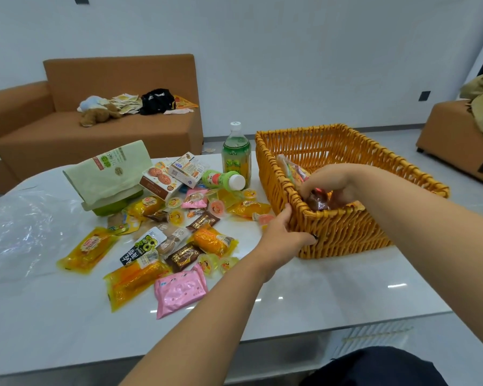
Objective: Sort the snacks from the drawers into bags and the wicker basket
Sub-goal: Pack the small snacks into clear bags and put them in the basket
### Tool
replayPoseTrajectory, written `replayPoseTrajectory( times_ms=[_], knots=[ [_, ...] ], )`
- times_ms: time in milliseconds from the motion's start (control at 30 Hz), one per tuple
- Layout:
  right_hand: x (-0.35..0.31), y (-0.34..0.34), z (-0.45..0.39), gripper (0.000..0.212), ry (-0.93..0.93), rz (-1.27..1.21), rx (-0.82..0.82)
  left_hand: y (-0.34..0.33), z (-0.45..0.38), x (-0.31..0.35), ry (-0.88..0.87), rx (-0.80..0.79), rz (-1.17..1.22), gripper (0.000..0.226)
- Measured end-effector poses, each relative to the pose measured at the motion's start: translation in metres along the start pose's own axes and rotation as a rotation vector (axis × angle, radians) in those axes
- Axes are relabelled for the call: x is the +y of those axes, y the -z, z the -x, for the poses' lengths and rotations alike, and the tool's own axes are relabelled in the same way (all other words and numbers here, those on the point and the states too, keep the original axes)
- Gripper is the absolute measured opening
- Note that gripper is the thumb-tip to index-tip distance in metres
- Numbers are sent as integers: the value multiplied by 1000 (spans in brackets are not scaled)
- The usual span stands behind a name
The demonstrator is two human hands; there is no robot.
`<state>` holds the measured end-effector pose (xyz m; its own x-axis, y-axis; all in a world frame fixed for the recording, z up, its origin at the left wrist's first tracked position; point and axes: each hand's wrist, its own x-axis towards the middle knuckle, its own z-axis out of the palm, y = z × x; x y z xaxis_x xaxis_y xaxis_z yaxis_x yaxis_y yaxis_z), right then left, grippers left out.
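Note:
The wicker basket (343,227) stands on the right of the white table (332,285). My left hand (283,236) grips the basket's near left corner, thumb on the front wall. My right hand (328,183) reaches over the rim into the basket and pinches a dark red-brown snack packet (318,201). Another packet (294,169) leans against the basket's left inner wall. A heap of snacks lies left of the basket: yellow corn packs (135,280), a pink packet (180,291), brown chocolate bars (183,256), jelly cups (216,207).
A green bag (109,174), biscuit boxes (162,181), an upright bottle (236,153) and a lying bottle (223,180) stand behind the heap. A clear plastic bag (20,232) lies at the table's left. Brown sofas (95,126) stand beyond.

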<state>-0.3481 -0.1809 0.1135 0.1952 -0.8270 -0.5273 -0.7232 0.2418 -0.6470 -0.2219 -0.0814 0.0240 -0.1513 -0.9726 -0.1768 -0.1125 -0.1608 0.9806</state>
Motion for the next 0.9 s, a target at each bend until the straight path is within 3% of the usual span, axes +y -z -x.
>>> replayPoseTrajectory(
  times_ms=[100,167,400,500,567,633,700,767,833,900],
  knots=[
    [4,6,8,64,72,-220,-64,-3,3,-2,-6,-1,0,94],
    [5,2,12,69,71,-282,-94,-5,3,-3,-2,0,2,95],
    [2,-24,8,92,80,-192,21,-13,8,-11,-37,6,-38,113],
    [-1,-29,17,84,86,-71,51,-9,13,-10,-43,-9,-33,107],
    [-2,-37,20,79,120,14,126,-3,17,-12,-41,-23,-54,100],
    [1,-49,20,78,158,75,398,4,24,-15,-41,-10,-111,95],
    [4,-66,25,64,329,56,706,16,33,-19,-55,42,-180,88],
    [10,-96,40,43,640,-34,862,32,46,-27,-76,119,-203,80],
    [19,-137,55,34,855,-98,902,51,63,-40,-71,213,-190,73],
    [26,-179,60,33,950,-114,832,72,84,-57,-62,290,-190,71]
  ],
)
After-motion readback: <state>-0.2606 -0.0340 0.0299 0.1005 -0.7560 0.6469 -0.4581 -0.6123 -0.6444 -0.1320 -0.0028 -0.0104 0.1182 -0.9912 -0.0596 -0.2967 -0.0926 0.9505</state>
